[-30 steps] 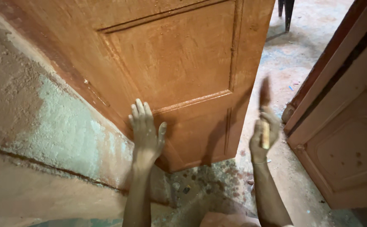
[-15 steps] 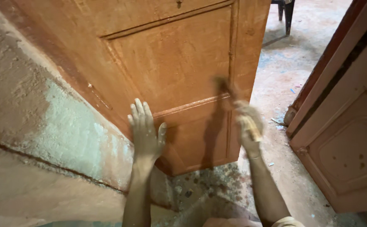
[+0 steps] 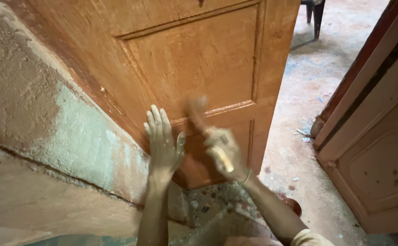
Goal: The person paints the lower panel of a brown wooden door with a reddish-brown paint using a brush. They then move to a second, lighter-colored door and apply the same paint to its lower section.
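Landmark: wooden door (image 3: 199, 68), orange-brown, panelled, standing ajar; all places below are given relative to it.
Left hand (image 3: 163, 145): flat against the door's lower rail, just left of the brush; fingers (image 3: 155, 119) spread wide and pointing up, holding nothing, palm bearing on the wood.
Right hand (image 3: 224, 152): just right of the left hand, in front of the door's lower panel; fingers closed round the pale handle of a paintbrush (image 3: 204, 125).
Paintbrush: motion-blurred; long axis runs from the right hand up and to the left, bristle end at or touching the horizontal rail that parts the upper panel from the lower. Contact itself cannot be told through the blur.
Key relation: the rail lies up and left of the right hand's fingers, along the brush's own axis; the right hand is the nearer to the brush, the left only braces.
Door surface: glossy and wet-looking along the rail.
Wall (image 3: 48, 114): rough plaster, left of the door, patchy grey-green and brown.
Floor (image 3: 313, 91): bare concrete, right of the door's free edge, with small litter.
Second door (image 3: 381, 150): paler, panelled, far right, well apart from the hands.
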The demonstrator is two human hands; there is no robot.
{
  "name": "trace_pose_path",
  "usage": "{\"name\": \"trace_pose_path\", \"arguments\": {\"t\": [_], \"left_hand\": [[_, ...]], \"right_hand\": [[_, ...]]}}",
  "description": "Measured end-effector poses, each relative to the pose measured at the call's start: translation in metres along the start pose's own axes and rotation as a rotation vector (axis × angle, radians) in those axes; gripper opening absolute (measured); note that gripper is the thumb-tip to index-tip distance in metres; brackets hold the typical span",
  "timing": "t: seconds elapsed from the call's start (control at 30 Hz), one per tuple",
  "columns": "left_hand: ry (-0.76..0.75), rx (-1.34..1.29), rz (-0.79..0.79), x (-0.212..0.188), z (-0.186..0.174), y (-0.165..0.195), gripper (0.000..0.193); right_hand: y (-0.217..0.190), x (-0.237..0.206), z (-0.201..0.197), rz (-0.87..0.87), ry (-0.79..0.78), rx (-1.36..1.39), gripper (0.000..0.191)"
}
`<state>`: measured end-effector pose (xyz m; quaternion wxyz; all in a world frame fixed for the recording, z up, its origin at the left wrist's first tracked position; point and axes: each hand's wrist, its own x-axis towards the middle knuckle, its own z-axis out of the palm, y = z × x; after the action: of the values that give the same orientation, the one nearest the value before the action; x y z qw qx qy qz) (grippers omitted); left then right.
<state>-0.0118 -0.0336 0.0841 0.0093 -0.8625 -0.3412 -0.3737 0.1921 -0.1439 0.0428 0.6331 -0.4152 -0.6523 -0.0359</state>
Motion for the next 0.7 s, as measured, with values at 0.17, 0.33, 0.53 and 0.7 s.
{"name": "trace_pose_path", "arguments": {"t": [0.17,0.33,0.53,0.7], "left_hand": [[0.04,-0.007,0.008,-0.001,-0.001,-0.002,0.082],[0.046,0.002,-0.008,-0.007,-0.004,-0.008,0.08],[0.02,-0.014,-0.018,-0.007,0.007,-0.006,0.08],[0.04,-0.04,0.018,-0.002,0.027,-0.005,0.083]], "right_hand": [[0.001,0.009,0.003,0.217,-0.158,0.351,0.033],[0.015,0.043,-0.035,-0.104,0.263,-0.113,0.008],[-0.004,0.058,-0.056,-0.213,0.24,-0.409,0.019],[0.0,0.036,-0.03,0.567,-0.284,-0.171,0.042]]}}
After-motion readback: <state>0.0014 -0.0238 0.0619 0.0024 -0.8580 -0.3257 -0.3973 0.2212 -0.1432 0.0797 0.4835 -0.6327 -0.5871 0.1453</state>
